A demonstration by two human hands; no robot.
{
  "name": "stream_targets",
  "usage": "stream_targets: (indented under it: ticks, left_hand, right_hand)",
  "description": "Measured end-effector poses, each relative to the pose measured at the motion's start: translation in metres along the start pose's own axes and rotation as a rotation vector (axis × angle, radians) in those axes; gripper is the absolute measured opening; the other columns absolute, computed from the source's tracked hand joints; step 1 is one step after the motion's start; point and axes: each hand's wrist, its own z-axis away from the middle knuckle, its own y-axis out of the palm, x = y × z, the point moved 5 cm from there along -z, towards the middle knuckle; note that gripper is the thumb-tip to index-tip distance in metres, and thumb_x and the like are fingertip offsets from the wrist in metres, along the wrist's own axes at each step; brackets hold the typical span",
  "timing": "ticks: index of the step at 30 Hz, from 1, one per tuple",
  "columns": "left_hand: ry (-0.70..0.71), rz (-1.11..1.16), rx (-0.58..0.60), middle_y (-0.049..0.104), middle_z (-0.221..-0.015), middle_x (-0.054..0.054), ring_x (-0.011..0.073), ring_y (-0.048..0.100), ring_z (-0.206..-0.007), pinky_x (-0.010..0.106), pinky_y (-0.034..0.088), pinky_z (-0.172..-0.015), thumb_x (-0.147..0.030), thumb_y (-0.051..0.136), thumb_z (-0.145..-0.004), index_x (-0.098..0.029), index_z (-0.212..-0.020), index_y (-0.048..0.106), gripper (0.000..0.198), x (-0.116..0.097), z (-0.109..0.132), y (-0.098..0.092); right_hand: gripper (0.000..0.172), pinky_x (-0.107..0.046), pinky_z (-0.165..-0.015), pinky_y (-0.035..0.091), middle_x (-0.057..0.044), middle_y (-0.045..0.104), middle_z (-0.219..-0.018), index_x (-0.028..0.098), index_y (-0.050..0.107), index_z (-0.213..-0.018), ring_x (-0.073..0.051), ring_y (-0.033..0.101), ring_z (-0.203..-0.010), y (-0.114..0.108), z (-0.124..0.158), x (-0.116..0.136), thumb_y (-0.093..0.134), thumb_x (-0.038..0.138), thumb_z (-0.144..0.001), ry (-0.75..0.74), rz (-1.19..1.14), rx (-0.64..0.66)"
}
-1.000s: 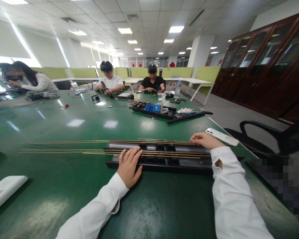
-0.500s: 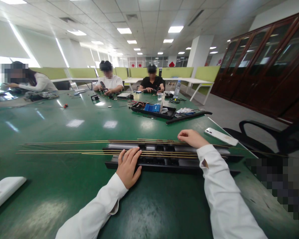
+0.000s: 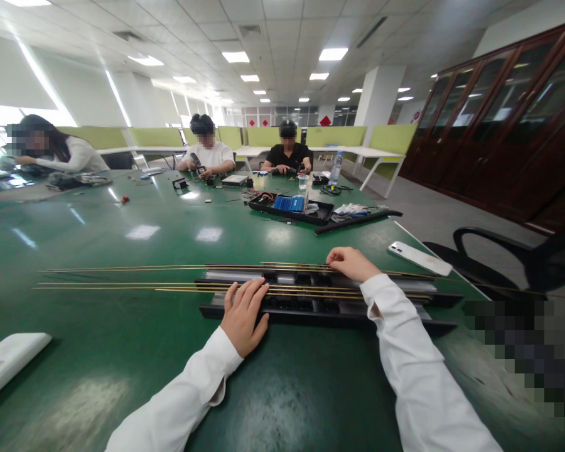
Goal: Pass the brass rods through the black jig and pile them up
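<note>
A long black housing (image 3: 324, 306) lies across the green table (image 3: 122, 238) in front of me. Several thin brass rods (image 3: 122, 269) rest along it and stick out far to the left. My left hand (image 3: 243, 314) lies flat on the housing's left part, fingers stretched over the nearer rods. My right hand (image 3: 352, 263) is at the far edge of the housing, fingers curled down onto the far rods in a pinch.
A white phone (image 3: 420, 257) lies right of my right hand. A black tray (image 3: 292, 210) with blue parts and a black strip (image 3: 358, 221) sit further back. A white object (image 3: 7, 364) is at the near left. Three people work at the far end. A black chair (image 3: 508, 257) stands right.
My right hand has slid leftwards along the far rods, away from the phone. My left hand has stayed in place on the housing.
</note>
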Motion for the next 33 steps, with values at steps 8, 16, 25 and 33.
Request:
stream_targets:
  ticks: [8,16,25,33]
  left_hand:
    - [-0.015,-0.001,0.000,0.043,-0.130,0.009,0.0245,0.035,-0.120,0.045,0.013,-0.104,-0.024,0.043,-0.078,-0.018,-0.127,0.037,0.049,0.001,0.000,0.000]
    - [-0.019,0.018,0.001,0.043,-0.130,0.009,0.0244,0.034,-0.121,0.045,0.012,-0.104,-0.024,0.043,-0.079,-0.018,-0.126,0.037,0.048,0.002,0.001,0.000]
    - [-0.023,0.011,0.014,0.042,-0.131,0.009,0.0242,0.033,-0.122,0.046,0.012,-0.104,-0.024,0.042,-0.079,-0.017,-0.126,0.037,0.048,0.002,0.001,-0.001]
    - [-0.019,0.011,0.015,0.041,-0.131,0.009,0.0244,0.032,-0.122,0.046,0.011,-0.104,-0.024,0.042,-0.079,-0.016,-0.127,0.036,0.049,0.003,0.002,-0.001]
  right_hand:
    - [0.010,-0.020,-0.057,0.041,-0.001,0.062,-0.060,0.018,0.060,-0.063,-0.012,0.056,-0.059,-0.001,0.001,0.001,0.051,0.016,-0.064,0.024,0.015,0.012]
    - [0.010,-0.021,-0.058,0.041,0.001,0.060,-0.057,0.018,0.061,-0.065,-0.012,0.054,-0.057,-0.001,0.001,-0.004,0.051,0.018,-0.064,0.002,-0.035,0.028]
    - [0.012,-0.023,-0.061,0.041,0.001,0.060,-0.058,0.018,0.061,-0.068,-0.013,0.055,-0.060,-0.002,0.002,-0.008,0.051,0.020,-0.062,0.032,-0.067,0.065]
    - [0.013,-0.022,-0.059,0.040,0.001,0.058,-0.057,0.018,0.061,-0.068,-0.013,0.054,-0.059,-0.004,0.001,-0.020,0.050,0.022,-0.062,0.047,-0.088,0.068]
